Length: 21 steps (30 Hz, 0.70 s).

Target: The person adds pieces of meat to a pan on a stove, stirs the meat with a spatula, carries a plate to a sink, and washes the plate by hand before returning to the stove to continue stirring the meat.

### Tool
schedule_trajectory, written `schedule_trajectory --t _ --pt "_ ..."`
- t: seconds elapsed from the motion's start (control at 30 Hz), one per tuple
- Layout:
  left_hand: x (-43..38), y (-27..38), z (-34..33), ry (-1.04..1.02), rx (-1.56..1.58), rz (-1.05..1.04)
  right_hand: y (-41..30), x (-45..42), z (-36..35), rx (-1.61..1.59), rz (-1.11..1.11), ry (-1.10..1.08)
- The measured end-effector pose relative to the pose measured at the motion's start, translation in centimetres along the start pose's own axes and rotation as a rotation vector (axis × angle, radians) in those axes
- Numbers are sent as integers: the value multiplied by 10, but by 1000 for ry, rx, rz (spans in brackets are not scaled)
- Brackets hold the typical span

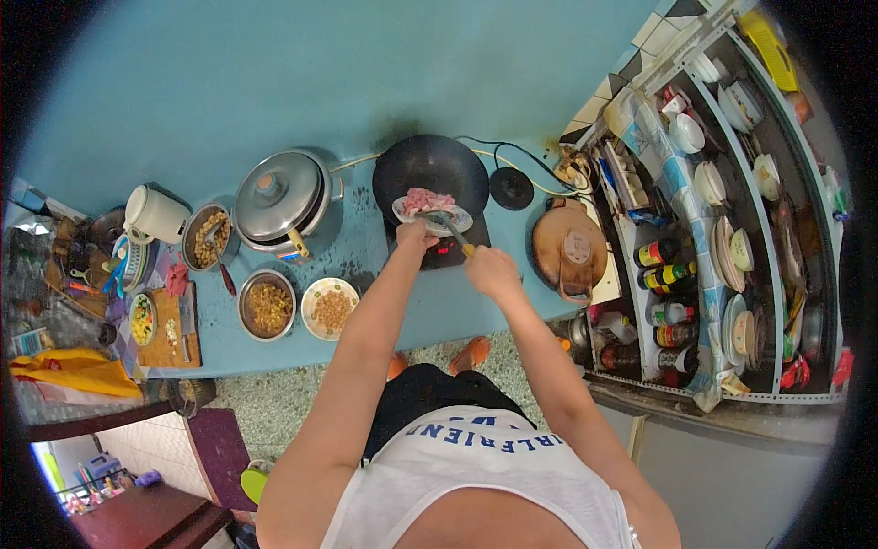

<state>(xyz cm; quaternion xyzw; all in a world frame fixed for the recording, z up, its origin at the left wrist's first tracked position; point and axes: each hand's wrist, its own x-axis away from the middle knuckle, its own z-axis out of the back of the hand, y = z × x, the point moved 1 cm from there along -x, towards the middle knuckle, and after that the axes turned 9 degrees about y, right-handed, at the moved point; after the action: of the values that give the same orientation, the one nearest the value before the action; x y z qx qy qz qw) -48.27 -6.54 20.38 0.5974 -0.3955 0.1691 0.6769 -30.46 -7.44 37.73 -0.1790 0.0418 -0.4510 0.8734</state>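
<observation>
My left hand (416, 237) grips the near edge of a small patterned plate (461, 218), held over the near side of a black wok (405, 161). Pieces of raw pink meat (426, 201) lie at the plate's far side, towards the wok. In my right hand (492, 270) is the yellow handle of a metal spatula (449, 225). Its blade reaches onto the plate, close to the meat. Beneath the wok is an induction cooker (473, 255) with red digits lit on its front panel. The plate and meat hide part of the wok's inside.
Left of the wok stand a lidded metal pot (281, 189), a bowl of peanuts with a spoon (207, 240), a steel bowl of yellow food (267, 307) and a plate of beans (330, 309). A cleaver (186, 312) lies on a cutting board (154, 353). Right are a brown pan (566, 250) and shelves (744, 158).
</observation>
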Motion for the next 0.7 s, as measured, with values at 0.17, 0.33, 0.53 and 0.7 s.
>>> schedule_trajectory --t 0.17,0.33,0.53,0.7 --pt "7 0 -8 31 -7 31 7 -14 -12 28 -29 2" --pt "-1 3 8 30 23 -46 -11 -18 -17 53 -24 25" --pt "14 12 17 -32 10 -46 -15 -17 -20 -15 -51 139" --pt "26 19 30 -61 19 -55 -21 -2 -7 -18 -73 176"
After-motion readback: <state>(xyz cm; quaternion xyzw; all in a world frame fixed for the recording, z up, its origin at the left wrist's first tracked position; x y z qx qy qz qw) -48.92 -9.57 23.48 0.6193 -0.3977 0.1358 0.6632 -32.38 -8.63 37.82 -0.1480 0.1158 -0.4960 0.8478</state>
